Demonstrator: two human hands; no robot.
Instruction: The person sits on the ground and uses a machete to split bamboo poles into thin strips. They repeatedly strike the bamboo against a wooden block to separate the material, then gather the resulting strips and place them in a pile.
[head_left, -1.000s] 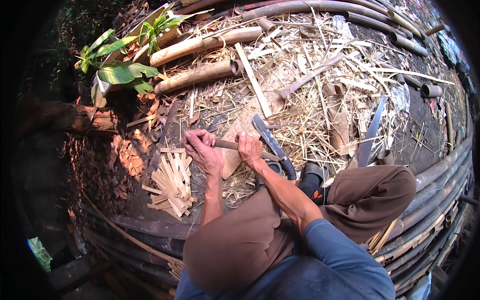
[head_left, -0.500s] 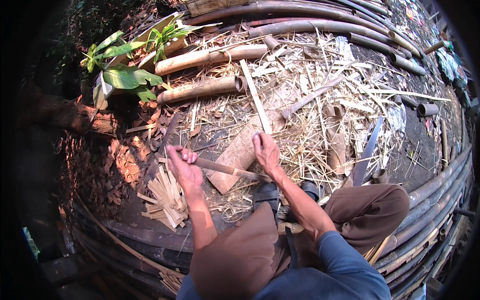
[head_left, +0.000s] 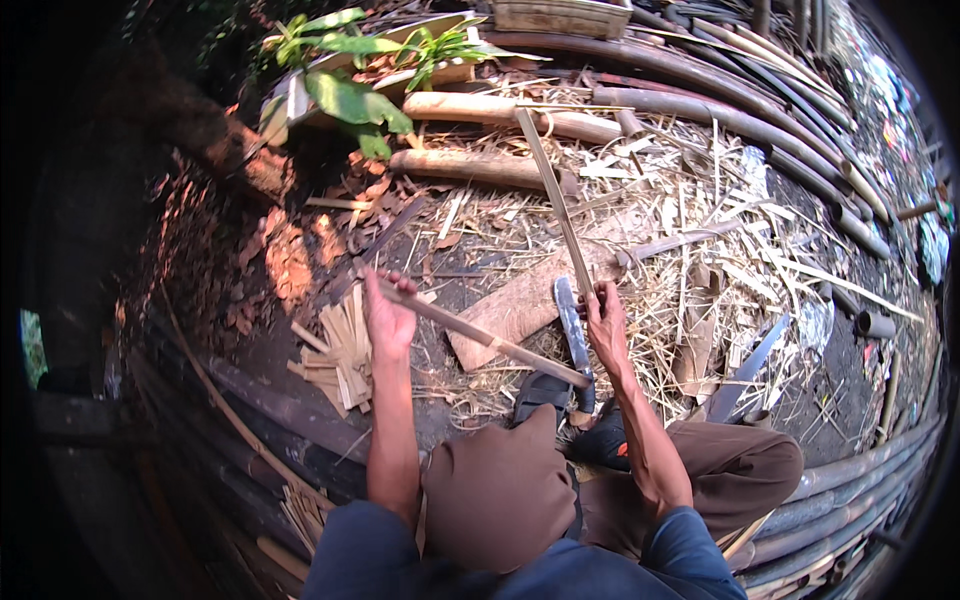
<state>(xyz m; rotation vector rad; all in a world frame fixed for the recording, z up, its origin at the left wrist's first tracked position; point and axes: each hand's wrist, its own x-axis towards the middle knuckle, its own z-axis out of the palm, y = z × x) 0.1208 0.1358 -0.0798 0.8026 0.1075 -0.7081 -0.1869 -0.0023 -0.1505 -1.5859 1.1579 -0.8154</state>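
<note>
My left hand (head_left: 391, 315) is closed loosely around one end of a brown split-bamboo strip (head_left: 462, 327), which slopes down to the right toward my feet. My right hand (head_left: 607, 322) grips the lower end of a longer, thin bamboo strip (head_left: 548, 180) that points up and away. Just left of my right hand is a knife with a long grey blade (head_left: 571, 325), its dark handle (head_left: 583, 397) down between my sandalled feet. Behind the strips a broad wooden block (head_left: 510, 310) lies on the ground.
A pile of short split pieces (head_left: 345, 350) lies left of me. A handsaw (head_left: 750, 368) rests at the right among shavings (head_left: 650, 300). Bamboo poles (head_left: 740, 115) lie at the back and right, cut bamboo lengths (head_left: 480, 168) beyond the block, and a leafy plant (head_left: 345, 98) at far left.
The view has shifted, moving the scene right. My right hand's strip now shows a narrower face, and its fingers point upward. The knife blade has come into sight beside it. Both strips stay held.
</note>
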